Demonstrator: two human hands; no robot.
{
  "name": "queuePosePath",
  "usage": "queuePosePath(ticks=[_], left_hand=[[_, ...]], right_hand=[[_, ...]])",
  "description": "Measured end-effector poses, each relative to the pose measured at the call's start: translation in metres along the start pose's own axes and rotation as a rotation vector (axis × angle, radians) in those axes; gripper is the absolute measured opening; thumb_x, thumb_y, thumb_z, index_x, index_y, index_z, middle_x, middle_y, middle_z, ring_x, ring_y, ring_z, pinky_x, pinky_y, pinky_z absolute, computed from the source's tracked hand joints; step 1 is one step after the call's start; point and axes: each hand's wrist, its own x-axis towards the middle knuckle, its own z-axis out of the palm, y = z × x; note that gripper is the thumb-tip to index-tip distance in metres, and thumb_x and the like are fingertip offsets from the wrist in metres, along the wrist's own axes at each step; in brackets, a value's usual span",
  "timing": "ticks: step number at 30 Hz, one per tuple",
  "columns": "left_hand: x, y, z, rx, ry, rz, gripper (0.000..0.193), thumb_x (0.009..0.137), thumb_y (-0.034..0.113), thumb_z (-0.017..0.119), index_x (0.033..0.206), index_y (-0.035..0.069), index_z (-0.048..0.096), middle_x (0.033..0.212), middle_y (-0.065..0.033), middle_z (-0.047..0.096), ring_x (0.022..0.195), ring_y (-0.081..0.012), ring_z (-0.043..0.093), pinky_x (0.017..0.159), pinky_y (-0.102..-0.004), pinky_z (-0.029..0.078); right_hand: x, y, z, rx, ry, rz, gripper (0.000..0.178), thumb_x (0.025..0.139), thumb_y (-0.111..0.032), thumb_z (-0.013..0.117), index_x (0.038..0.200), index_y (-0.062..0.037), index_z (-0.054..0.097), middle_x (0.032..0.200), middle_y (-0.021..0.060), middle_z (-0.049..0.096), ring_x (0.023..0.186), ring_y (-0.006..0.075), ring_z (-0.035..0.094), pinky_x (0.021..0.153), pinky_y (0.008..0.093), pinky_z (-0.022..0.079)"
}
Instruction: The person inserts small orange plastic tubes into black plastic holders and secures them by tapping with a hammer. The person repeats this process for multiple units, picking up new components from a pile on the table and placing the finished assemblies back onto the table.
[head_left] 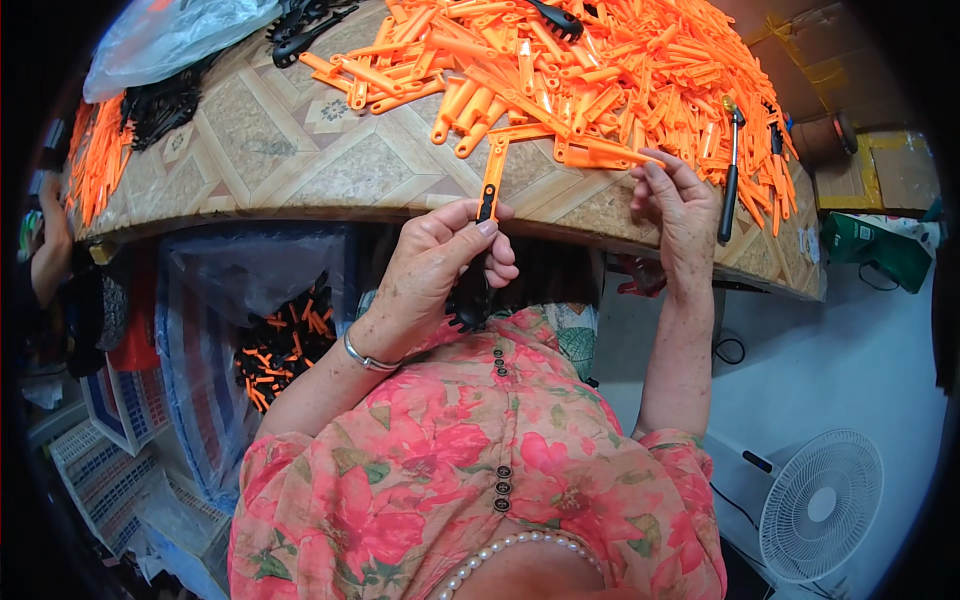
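Note:
My left hand is closed around a pasta server, whose orange handle points up over the table edge. Below the fingers hangs its black toothed head; the middle of the tool is hidden by the hand. My right hand pinches the end of a loose orange handle between thumb and fingers, at the near edge of a big pile of orange handles. A black server head lies on top of that pile.
Black utensil heads lie beside a plastic bag on the table. At right is a black-handled tool. Below left, a lined sack holds black-and-orange pieces. A fan stands lower right; another person's arm shows far left.

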Motion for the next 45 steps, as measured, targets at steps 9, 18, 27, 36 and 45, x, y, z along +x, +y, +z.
queuePosePath(ticks=[9,18,27,36,45], left_hand=[[0.001,-0.003,-0.004,0.02,-0.01,0.006,0.024,0.099,0.013,0.057,0.118,-0.002,0.06,0.083,-0.0071,0.067,0.074,-0.014,0.068,0.067,-0.0236,0.056],[-0.004,-0.001,-0.004,0.031,-0.044,-0.004,0.026,0.101,0.014,0.053,0.119,-0.003,0.06,0.085,-0.0073,0.067,0.075,-0.013,0.068,0.068,-0.0234,0.056],[-0.005,0.001,0.0,0.188,-0.101,-0.031,0.026,0.1,0.013,0.053,0.121,-0.002,0.059,0.087,-0.0062,0.068,0.077,-0.01,0.066,0.072,-0.0235,0.056],[-0.001,-0.001,-0.002,0.364,-0.193,-0.094,0.024,0.102,0.024,0.054,0.11,0.002,0.062,0.082,-0.0024,0.067,0.072,-0.0066,0.065,0.066,-0.0207,0.054],[-0.001,-0.004,-0.005,0.48,-0.185,-0.143,0.023,0.102,0.025,0.052,0.097,0.005,0.063,0.075,0.0016,0.065,0.063,-0.0034,0.061,0.055,-0.0167,0.048]], right_hand=[[-0.006,-0.015,0.003,-0.939,-0.006,-0.428,0.03,0.084,-0.008,0.07,0.114,-0.0119,0.071,0.111,0.0068,0.061,0.069,0.0142,0.062,0.067,0.0292,0.051],[-0.011,-0.006,0.003,-0.991,-0.037,-0.614,0.014,0.088,-0.015,0.068,0.1,-0.0098,0.073,0.095,0.0073,0.065,0.082,0.0257,0.067,0.072,0.0348,0.053],[-0.012,-0.014,0.018,-1.113,-0.157,-0.636,0.027,0.089,-0.01,0.063,0.116,-0.0096,0.067,0.097,0.0098,0.066,0.087,0.0278,0.063,0.079,0.0381,0.049],[-0.051,-0.027,0.046,-0.786,-0.52,-0.607,0.026,0.083,0.002,0.066,0.106,-0.008,0.072,0.087,0.0079,0.059,0.083,0.0243,0.058,0.072,0.0336,0.048],[-0.061,-0.022,0.044,-0.969,-0.5,-0.858,0.038,0.074,-0.004,0.075,0.112,-0.0093,0.069,0.091,0.0072,0.058,0.083,0.0228,0.059,0.069,0.0341,0.051]])
